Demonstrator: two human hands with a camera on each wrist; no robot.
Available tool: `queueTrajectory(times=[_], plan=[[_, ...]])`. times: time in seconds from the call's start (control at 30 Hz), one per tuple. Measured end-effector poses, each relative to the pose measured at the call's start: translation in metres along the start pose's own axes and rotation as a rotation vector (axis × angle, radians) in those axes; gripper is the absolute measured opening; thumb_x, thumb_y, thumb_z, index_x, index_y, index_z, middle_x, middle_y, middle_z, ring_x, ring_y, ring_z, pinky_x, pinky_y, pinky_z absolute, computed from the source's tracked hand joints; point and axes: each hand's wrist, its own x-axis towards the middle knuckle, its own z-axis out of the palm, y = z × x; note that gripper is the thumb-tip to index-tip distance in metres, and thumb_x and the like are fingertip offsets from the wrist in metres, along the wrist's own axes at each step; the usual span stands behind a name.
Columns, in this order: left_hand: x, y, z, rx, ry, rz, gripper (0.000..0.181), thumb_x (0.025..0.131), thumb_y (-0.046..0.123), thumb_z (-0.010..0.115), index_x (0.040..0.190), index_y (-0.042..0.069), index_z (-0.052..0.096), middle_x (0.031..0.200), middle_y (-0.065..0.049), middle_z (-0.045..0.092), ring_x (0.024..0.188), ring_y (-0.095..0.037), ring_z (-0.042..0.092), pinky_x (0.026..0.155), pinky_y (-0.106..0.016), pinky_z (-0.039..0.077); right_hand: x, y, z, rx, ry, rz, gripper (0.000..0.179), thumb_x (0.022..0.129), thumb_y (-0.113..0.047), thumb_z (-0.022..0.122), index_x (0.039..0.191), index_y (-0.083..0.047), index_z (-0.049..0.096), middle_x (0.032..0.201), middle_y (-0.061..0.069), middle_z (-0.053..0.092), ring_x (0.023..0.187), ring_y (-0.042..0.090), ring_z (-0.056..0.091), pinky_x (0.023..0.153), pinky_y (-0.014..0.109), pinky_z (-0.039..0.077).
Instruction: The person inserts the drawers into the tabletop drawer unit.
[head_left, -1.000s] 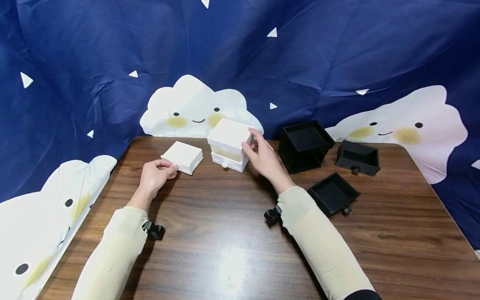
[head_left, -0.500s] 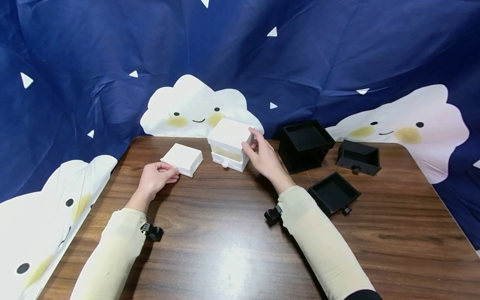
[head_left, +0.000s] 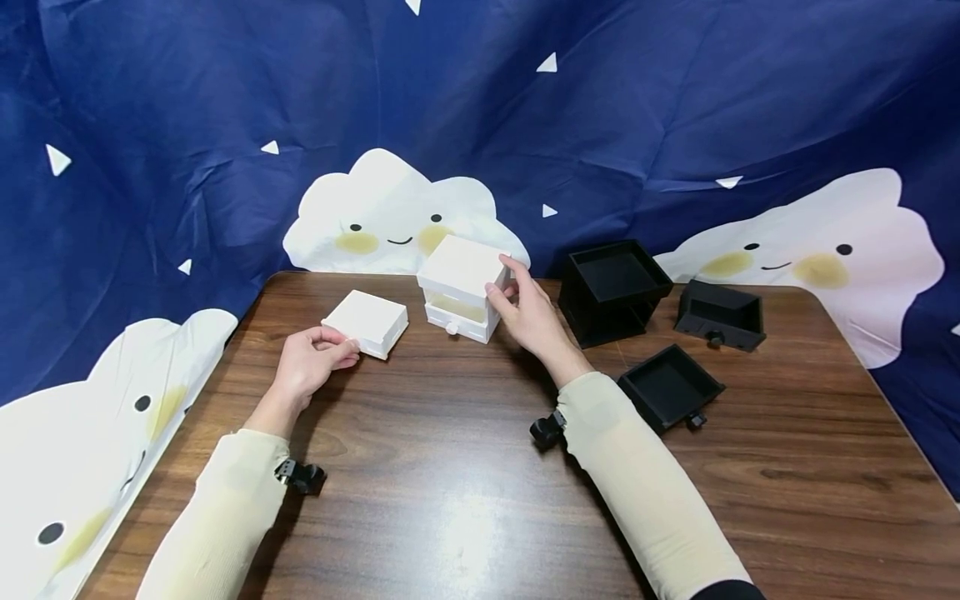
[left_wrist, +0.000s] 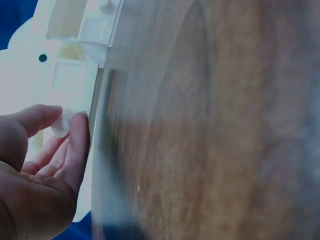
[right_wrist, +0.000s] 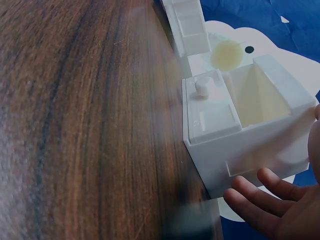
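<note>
Thumb and fingers of my left hand pinch the round knob of a white drawer. In the head view that drawer shows a flat top and lies at the left of the table. My right hand grips the upper right edge of a white two-tier cabinet between thumb and index finger. The other fingers extend beside its side wall. Inside the cabinet's lower bay sits another white drawer with a knob; the upper bay is open.
A black cabinet frame stands right of the white one, both bays without drawers. Two black drawers lie near it: one drawer at the far right, another drawer nearer. Behind the wooden table hangs a blue curtain with clouds.
The white drawer in the left hand has turned slightly, its near right corner shifting toward the person. The left wrist has drawn back a little. The right hand and cabinet stay in place.
</note>
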Motion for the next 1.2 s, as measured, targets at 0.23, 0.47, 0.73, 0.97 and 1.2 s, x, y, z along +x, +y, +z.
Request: queueTrajectory(times=[0.23,0.47,0.73,0.97,1.2], plan=[[-0.009,0.0,0.006,-0.06,0.002,0.025,0.012,0.098,-0.002,0.075,0.096,0.0,0.064,0.076,0.005,0.077,0.073,-0.011,0.08,0.076,-0.026,0.066,0.0,0.0,0.0,0.008,-0.005,-0.005,0.062,0.11,-0.038,0.059,0.166,-0.017,0.039,0.119,0.02,0.061,0.104,0.033,0.058,0.097,0.047,0.05],[-0.016,0.001,0.01,-0.084,0.007,0.041,0.013,0.097,-0.002,0.076,0.095,0.001,0.064,0.076,0.005,0.077,0.073,-0.013,0.08,0.078,-0.031,0.067,0.0,0.002,0.0,0.004,-0.004,-0.008,0.062,0.11,-0.037,0.059,0.166,-0.017,0.039,0.12,0.02,0.061,0.104,0.033,0.059,0.096,0.047,0.051],[-0.022,0.002,0.017,-0.106,0.021,0.049,0.013,0.096,-0.001,0.078,0.096,0.0,0.065,0.074,0.007,0.077,0.072,-0.011,0.079,0.077,-0.028,0.067,0.001,0.003,0.0,0.004,0.001,-0.01,0.062,0.11,-0.037,0.06,0.165,-0.018,0.04,0.12,0.02,0.062,0.105,0.033,0.059,0.098,0.047,0.051],[-0.026,0.002,0.025,-0.133,0.011,0.08,0.012,0.096,-0.002,0.078,0.096,0.001,0.066,0.075,0.006,0.078,0.073,-0.014,0.08,0.075,-0.027,0.067,0.001,0.002,-0.001,-0.003,-0.004,-0.01,0.063,0.11,-0.038,0.059,0.166,-0.017,0.039,0.12,0.02,0.062,0.107,0.033,0.059,0.098,0.047,0.051],[-0.029,0.007,0.035,-0.133,-0.016,0.084,0.012,0.096,-0.003,0.078,0.097,-0.002,0.066,0.076,0.004,0.078,0.075,-0.017,0.081,0.078,-0.032,0.068,0.001,0.002,0.0,-0.009,-0.008,-0.009,0.062,0.111,-0.038,0.059,0.166,-0.018,0.038,0.121,0.02,0.062,0.109,0.034,0.06,0.098,0.048,0.052]])
